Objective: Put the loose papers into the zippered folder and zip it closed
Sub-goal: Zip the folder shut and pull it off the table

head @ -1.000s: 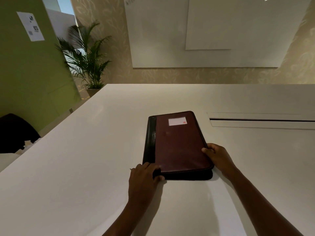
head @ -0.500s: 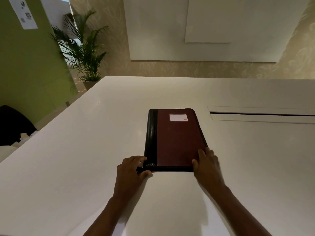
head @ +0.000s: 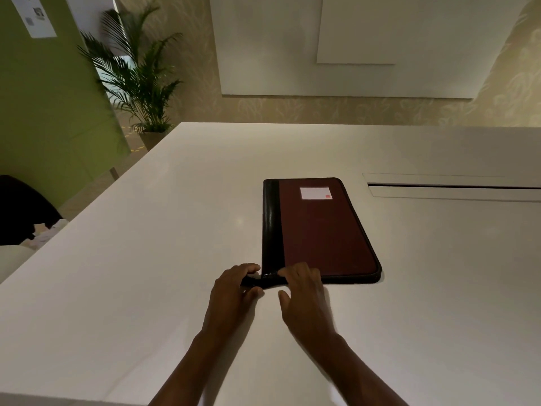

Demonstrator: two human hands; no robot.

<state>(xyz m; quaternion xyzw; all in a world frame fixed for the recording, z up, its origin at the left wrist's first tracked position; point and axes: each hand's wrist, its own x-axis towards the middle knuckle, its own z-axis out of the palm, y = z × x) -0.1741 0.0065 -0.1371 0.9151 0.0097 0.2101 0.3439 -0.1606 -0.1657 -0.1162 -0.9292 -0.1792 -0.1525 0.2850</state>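
Head camera looks down on the white table (head: 146,259), the maroon zippered folder (head: 319,230) lying flat and shut just beyond the fingers, no loose papers showing. The right hand (head: 304,291) spreads its fingers over the near corner, apparently to steady it. The left hand (head: 234,288) pinches a small dark tab (head: 251,281) beside that corner, probably the zip pull.

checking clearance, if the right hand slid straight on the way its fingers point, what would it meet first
The right hand points away from the person, its fingertips already on the near edge of the zippered folder, so it would likely ride onto the maroon cover first; beyond that, the white label.
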